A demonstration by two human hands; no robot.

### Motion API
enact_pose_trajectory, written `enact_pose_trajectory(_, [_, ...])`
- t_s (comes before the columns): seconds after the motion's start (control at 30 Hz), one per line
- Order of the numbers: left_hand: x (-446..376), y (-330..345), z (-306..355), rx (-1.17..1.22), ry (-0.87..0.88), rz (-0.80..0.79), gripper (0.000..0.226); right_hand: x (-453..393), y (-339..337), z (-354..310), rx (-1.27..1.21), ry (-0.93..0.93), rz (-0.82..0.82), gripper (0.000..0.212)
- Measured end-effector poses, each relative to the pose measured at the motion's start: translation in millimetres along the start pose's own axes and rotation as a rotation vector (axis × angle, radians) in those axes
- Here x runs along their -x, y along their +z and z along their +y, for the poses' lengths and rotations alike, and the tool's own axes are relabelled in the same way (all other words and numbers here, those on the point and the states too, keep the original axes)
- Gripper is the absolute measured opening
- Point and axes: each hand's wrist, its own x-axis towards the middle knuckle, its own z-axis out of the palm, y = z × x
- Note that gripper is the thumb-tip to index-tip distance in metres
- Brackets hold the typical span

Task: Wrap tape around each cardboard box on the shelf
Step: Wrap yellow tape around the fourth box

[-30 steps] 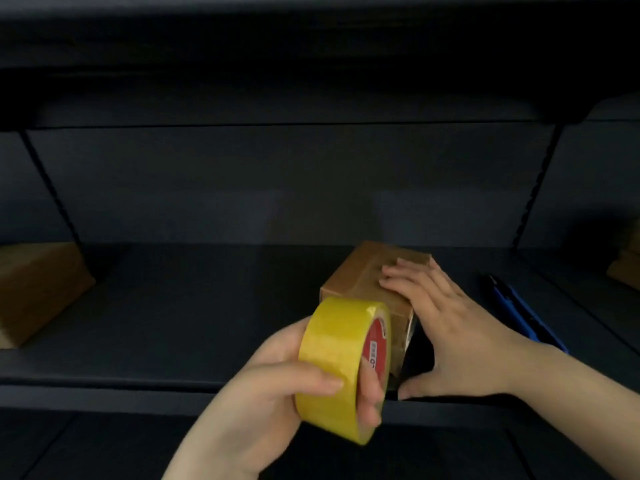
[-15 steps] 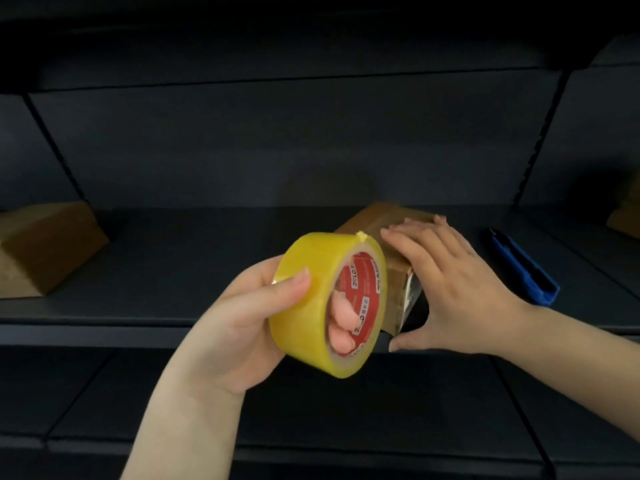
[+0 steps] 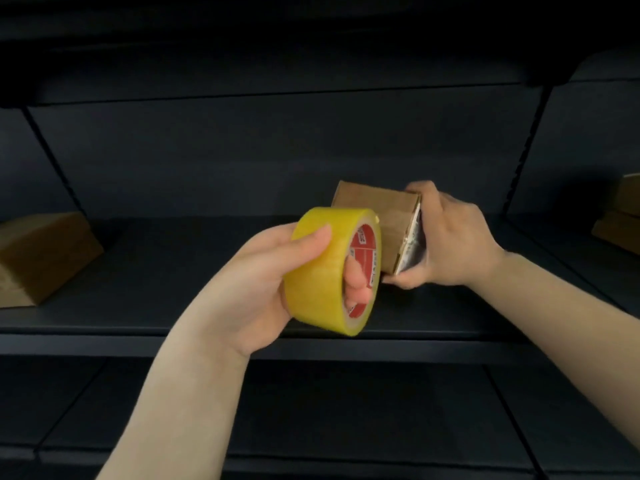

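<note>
dim, soft-focus view; shelf recesses black, wide-angle bowing at edges.

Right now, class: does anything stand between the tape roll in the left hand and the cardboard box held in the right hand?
Nothing visible does. The yellow tape roll, gripped by the left hand, sits just left of the small cardboard box that the right hand holds, overlapping its lower left corner. Whether they touch cannot be told.

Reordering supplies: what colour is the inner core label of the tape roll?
Red, with small pale print, inside the yellow tape roll gripped by the left hand; head view.
</note>
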Motion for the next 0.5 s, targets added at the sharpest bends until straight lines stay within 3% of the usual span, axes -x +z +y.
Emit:
enact_pose_trajectory(0.17, [-14.1,10.2,6.5,-0.026,0.027,0.016,0.025,-7.5,9.5,16.9,-0.121,0.095,0.044,0.097])
enact_pose_trajectory(0.33, [-18.5,17.0,-0.8,-0.086,-0.026,-0.029,0.028,-10.2,18.7,36.4,-0.558,0.387,-0.022,0.112])
enact_pose_trajectory(0.5, [-24.1,28.5,-21.2,-0.035,-0.079,0.115,0.034,-10.2,32.8,36.5,-0.767,0.541,-0.058,0.084])
